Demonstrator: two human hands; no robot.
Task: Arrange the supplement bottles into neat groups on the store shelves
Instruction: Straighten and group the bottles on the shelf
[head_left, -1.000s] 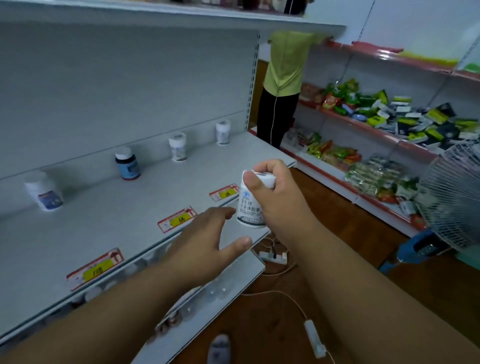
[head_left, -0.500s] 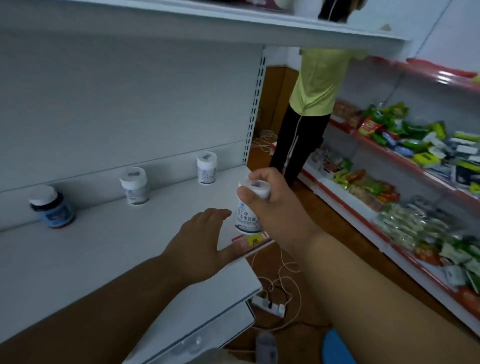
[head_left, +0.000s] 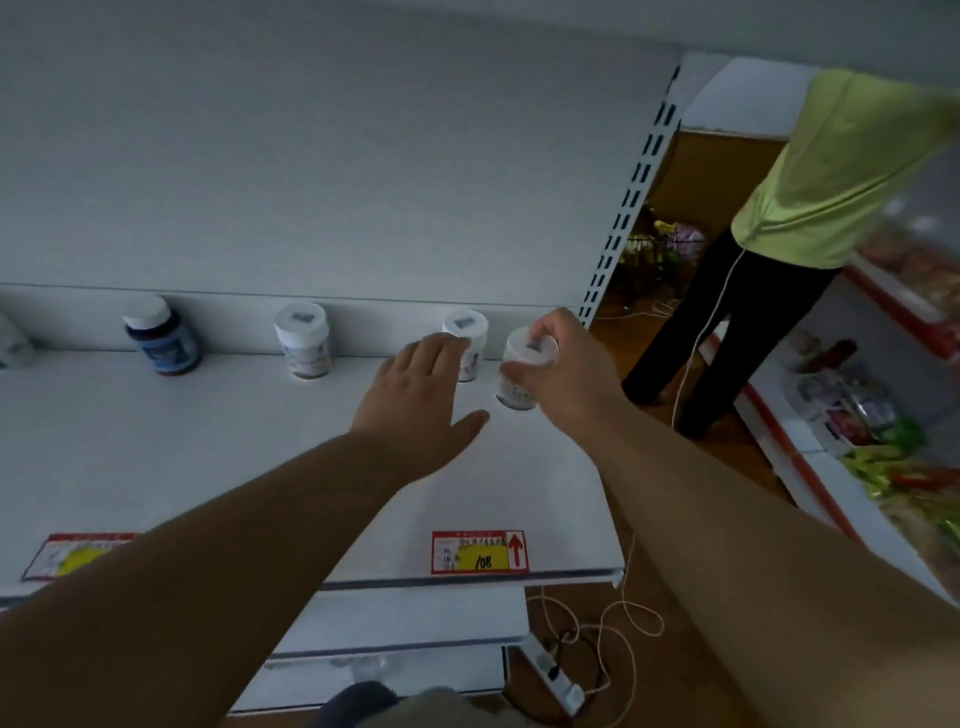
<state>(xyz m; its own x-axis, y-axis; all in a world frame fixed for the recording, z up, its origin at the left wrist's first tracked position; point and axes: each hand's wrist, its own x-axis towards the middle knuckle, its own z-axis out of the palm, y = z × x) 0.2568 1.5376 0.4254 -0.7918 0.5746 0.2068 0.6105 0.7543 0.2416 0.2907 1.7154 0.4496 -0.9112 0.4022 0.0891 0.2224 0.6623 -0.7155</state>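
At the back right of the shelf (head_left: 260, 467), the right hand (head_left: 563, 371) grips a white bottle (head_left: 519, 382) from the side, fingers curled around its cap end and thumb on its near-left side; the bottle is roughly upright, tilted slightly, its base at or just above the shelf surface, can't tell if it touches. Immediately to its left, by the back wall, stands another white bottle (head_left: 467, 345), upright, cap up; the two are very close, whether touching or not can't be told. The left hand (head_left: 423, 400) reaches flat and open, fingers straight, holding nothing, fingertips right at the near side of that standing bottle, contact unclear. Further left along the back edge: a third white bottle (head_left: 304, 340), then a dark blue bottle (head_left: 161, 338), each well apart from the next. Key relation: the held bottle's slot is the gap right of the standing one, long axis vertical, and the right hand is already over it. Judgement: placing step nearly done; set it down snug without knocking the neighbour, left hand likely there to steady it.
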